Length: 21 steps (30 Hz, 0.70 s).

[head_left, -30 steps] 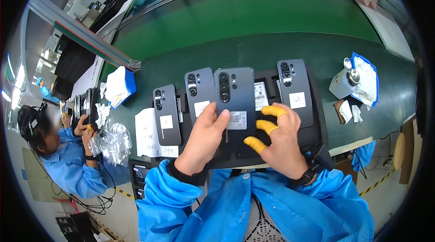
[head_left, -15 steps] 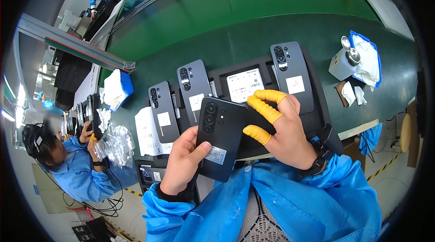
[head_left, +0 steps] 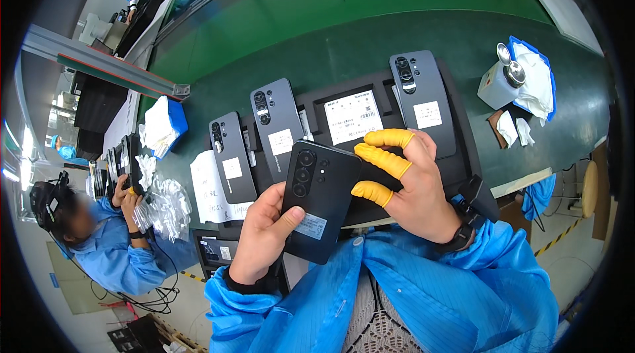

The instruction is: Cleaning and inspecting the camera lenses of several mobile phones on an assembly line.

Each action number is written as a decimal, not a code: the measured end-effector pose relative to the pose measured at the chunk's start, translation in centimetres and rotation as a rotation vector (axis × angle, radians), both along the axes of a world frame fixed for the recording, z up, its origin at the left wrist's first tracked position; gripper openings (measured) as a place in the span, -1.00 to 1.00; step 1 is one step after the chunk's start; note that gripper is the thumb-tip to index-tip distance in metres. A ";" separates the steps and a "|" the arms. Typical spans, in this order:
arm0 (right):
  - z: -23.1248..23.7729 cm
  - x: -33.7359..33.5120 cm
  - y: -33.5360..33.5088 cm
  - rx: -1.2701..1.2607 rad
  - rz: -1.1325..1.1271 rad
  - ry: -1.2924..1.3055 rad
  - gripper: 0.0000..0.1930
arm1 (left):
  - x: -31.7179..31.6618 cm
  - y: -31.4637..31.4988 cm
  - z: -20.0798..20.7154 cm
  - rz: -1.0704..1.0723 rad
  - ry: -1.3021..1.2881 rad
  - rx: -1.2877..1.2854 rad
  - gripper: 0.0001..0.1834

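My left hand [head_left: 264, 231] grips a dark smartphone [head_left: 324, 197], back side up, by its left edge. The phone has a column of camera lenses and a pale label under my thumb's tip. Yellow finger cots cover the thumb and two fingers of my right hand [head_left: 413, 184]. Its fingers are spread apart by the phone's upper right corner; whether a fingertip touches it I cannot tell. Beyond lie three more grey phones, one at left [head_left: 231, 155], one in the middle [head_left: 276, 125] and one at right [head_left: 423, 98], each with a white label.
Under the phones is a black tray [head_left: 466, 148] holding a white labelled card [head_left: 350, 118]. A handwritten paper sheet [head_left: 206, 188] lies left of it. At right stand a pump bottle [head_left: 496, 86] and a blue bin of wipes [head_left: 551, 88]. A co-worker [head_left: 119, 240] sits at left near clear plastic bags [head_left: 170, 211].
The view has shifted slightly, so the tray and phones appear a little higher and farther left. My grip on the phone looks the same, and my right fingers stay spread beside it.
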State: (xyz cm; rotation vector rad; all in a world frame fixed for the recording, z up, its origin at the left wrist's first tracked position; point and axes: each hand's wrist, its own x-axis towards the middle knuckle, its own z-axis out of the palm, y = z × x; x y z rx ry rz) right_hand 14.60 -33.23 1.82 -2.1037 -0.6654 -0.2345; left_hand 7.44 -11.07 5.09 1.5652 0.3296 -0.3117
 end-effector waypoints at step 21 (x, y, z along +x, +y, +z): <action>-0.3 0.0 0.1 0.128 0.016 0.022 -0.50 | 0.2 -0.3 -0.7 -0.006 0.036 -0.036 -0.73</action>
